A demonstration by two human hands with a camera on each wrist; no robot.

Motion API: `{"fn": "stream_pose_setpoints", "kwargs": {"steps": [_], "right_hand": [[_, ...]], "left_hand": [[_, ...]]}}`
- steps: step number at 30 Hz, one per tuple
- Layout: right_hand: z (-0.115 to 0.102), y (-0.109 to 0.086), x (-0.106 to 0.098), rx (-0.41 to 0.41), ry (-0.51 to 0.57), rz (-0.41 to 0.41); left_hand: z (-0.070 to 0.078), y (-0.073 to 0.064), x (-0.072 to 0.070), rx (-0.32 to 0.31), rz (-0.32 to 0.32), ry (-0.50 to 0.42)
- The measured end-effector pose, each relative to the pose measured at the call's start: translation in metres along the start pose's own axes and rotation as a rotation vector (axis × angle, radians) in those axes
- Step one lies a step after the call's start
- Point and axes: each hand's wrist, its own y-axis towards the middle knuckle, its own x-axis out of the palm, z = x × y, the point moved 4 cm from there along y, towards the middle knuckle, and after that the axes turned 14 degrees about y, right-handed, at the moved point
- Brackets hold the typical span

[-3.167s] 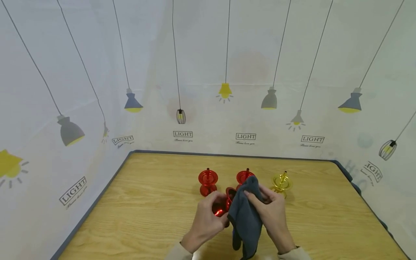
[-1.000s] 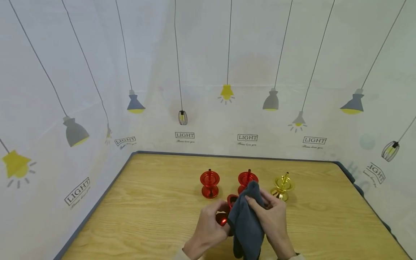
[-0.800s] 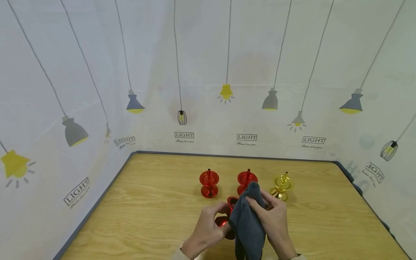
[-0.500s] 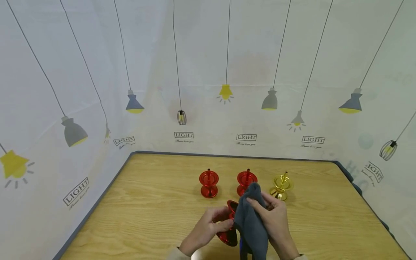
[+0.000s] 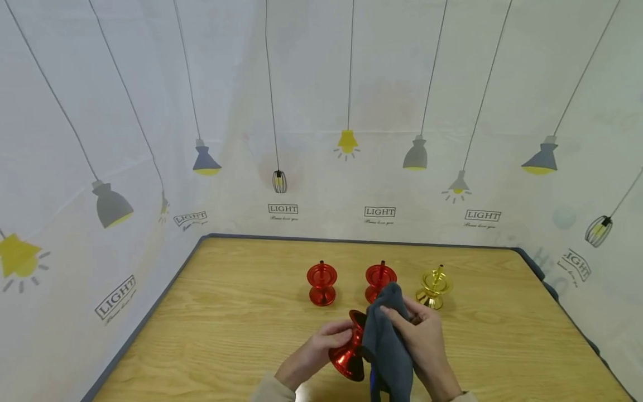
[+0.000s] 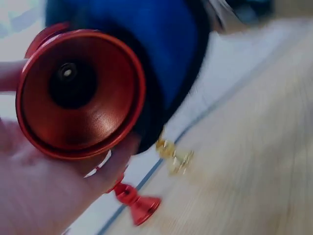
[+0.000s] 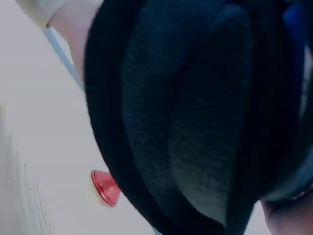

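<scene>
My left hand (image 5: 318, 347) grips a shiny red candle holder (image 5: 346, 357), which lies tilted with its flared base low and toward me. Its hollow base (image 6: 95, 129) faces the camera in the left wrist view. With thumb and fingers, my right hand (image 5: 423, 338) pinches a dark blue-grey cloth (image 5: 388, 352). The cloth lies against the candle holder's right side and hides part of its dish end. In the right wrist view the cloth (image 6: 178, 49) also shows a bright blue side, while the folded grey part (image 7: 210, 127) covers most of the right wrist view.
Beyond my hands stand a red candle holder (image 5: 322, 283) on the left, another red one (image 5: 380, 276) partly behind the cloth, and a gold one (image 5: 433, 290) on the right. The wooden table (image 5: 226, 312) ends at a white wall covering (image 5: 311, 84) printed with lamps.
The red candle holder has turned in my left hand, so more of its base shows. My left fingers have shifted along it. The cloth stays in my right hand, slightly lower.
</scene>
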Motion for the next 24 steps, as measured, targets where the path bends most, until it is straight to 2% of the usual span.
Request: {"fn": "stream_pose_setpoints", "kwargs": {"steps": [2,6,8,10,12,15,18,21,24], "right_hand": [[0.001,0.003,0.001,0.007,-0.039,0.019],[0.006,0.008,0.003,0.021,-0.085,0.047],[0.008,0.010,0.004,0.018,-0.089,0.058],[0.009,0.010,0.005,0.006,-0.090,0.063],[0.010,0.010,0.004,-0.004,-0.094,0.068],[0.009,0.009,0.004,-0.021,-0.104,0.074],[0.008,0.008,0.003,-0.028,-0.112,0.082],[0.006,0.007,0.003,-0.027,-0.110,0.081],[0.005,0.007,0.003,-0.020,-0.104,0.080]], "left_hand": [[0.002,0.000,-0.001,0.020,0.106,0.141],[0.005,-0.001,0.002,0.055,0.365,0.491],[0.007,-0.002,0.004,0.071,0.486,0.614],[0.009,-0.002,0.005,0.096,0.573,0.673],[0.011,-0.002,0.006,0.127,0.624,0.696],[0.013,-0.003,0.007,0.179,0.682,0.763],[0.016,-0.005,0.008,0.224,0.702,0.813],[0.017,-0.005,0.009,0.225,0.669,0.799],[0.015,-0.006,0.009,0.188,0.612,0.736]]}}
